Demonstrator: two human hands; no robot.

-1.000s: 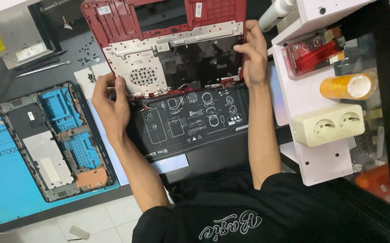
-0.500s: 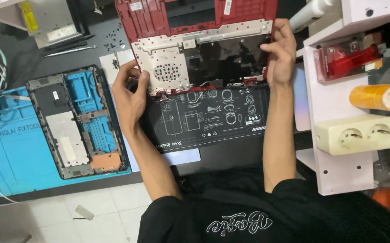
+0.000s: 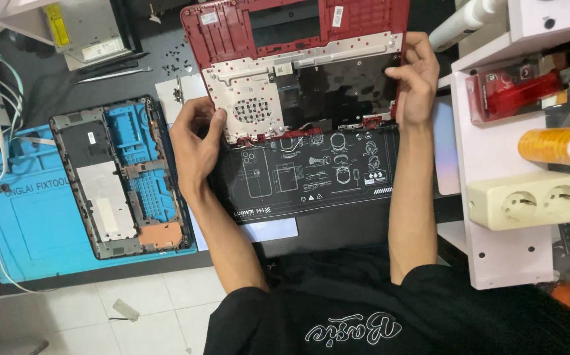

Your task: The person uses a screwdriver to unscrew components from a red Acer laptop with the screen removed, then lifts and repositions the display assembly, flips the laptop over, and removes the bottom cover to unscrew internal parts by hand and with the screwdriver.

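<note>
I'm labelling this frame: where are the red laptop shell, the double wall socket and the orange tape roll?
red laptop shell (image 3: 232, 29), head view, upper left corner.
double wall socket (image 3: 525, 200), head view, front face.
orange tape roll (image 3: 551, 146), head view, curved side.

left hand (image 3: 196, 141) shifted along red laptop shell (image 3: 298, 66) edge, right hand (image 3: 416, 82) regripped its corner

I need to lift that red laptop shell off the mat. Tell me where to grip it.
Grip the red laptop shell by its two short side edges near the hinge end, coming in from left and right, much as the left hand and right hand sit now. It lies flat and wide, with thin edges free for fingers.
</note>
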